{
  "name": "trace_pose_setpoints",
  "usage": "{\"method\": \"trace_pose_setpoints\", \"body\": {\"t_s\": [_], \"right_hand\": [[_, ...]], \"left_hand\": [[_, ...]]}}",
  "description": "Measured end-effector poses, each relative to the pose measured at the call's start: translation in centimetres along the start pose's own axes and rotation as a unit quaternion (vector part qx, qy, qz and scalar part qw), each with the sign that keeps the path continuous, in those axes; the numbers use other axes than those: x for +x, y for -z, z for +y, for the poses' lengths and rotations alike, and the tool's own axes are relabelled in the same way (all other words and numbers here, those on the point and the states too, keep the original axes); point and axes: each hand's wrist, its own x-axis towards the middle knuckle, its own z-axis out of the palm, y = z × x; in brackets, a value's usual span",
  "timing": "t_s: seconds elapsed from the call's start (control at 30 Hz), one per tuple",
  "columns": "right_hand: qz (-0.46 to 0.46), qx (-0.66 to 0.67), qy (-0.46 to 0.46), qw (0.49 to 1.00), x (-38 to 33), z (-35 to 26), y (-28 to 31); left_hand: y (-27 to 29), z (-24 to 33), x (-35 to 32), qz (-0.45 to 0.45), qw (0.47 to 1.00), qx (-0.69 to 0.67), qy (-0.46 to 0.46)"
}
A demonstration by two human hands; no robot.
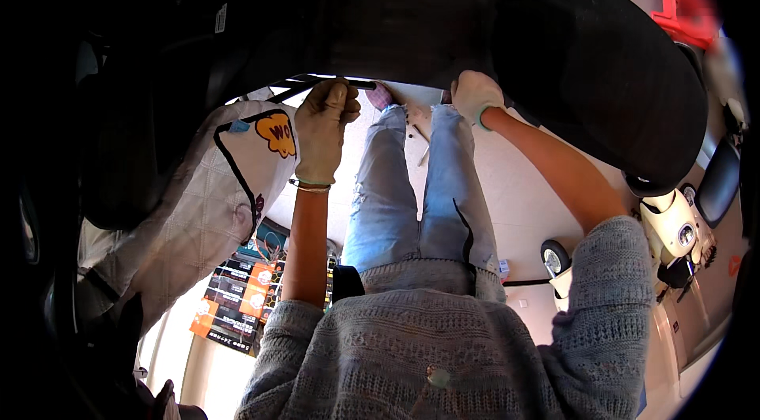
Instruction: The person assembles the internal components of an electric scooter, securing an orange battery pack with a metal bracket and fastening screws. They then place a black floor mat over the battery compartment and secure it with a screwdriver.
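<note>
Pale floor (507, 182), orange-black carton (233, 301) left.

Daylight is admitted from below centre; upper and left areas are lost in shadow; edges are bent and vignetted; right rim is blurred.

Grey knitted sweater, pale work gloves, light jeans

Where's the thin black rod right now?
In the head view, the thin black rod sits upper centre-left, gripped by the gloved left hand beneath the dark scooter underside.
</note>
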Motion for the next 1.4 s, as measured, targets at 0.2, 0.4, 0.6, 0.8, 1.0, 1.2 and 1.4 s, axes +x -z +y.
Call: {"method": "trace_pose_setpoints", "body": {"t_s": [0.2,0.4,0.6,0.8,1.0,1.2,1.4], "right_hand": [[0.000,0.418,-0.282,0.863,3.7,-0.2,-0.7],[-0.003,0.663,-0.316,0.678,2.8,-0.1,-1.3],[-0.218,0.465,-0.116,0.850,-7.6,1.4,12.7],[-0.151,0.279,0.173,0.932,-7.4,8.1,22.3],[-0.154,0.274,0.132,0.940,-5.2,9.3,25.5],[-0.139,0.254,0.130,0.948,-3.6,9.1,26.8],[-0.110,0.178,0.198,0.957,-1.2,8.7,28.3]], "left_hand": [[-1.3,-1.2,0.3,0.004,0.996,-0.080,0.028],[-2.9,-3.4,-0.1,0.041,0.988,-0.137,0.051],[-4.7,-8.4,2.0,0.090,0.982,-0.163,0.029],[-12.7,-7.1,6.0,0.002,0.866,-0.499,0.012],[-15.9,-6.8,8.0,-0.114,0.801,-0.588,-0.007],[-17.0,-6.3,9.6,-0.094,0.757,-0.646,0.016],[-17.6,-6.5,11.0,-0.100,0.810,-0.577,-0.023]]}}
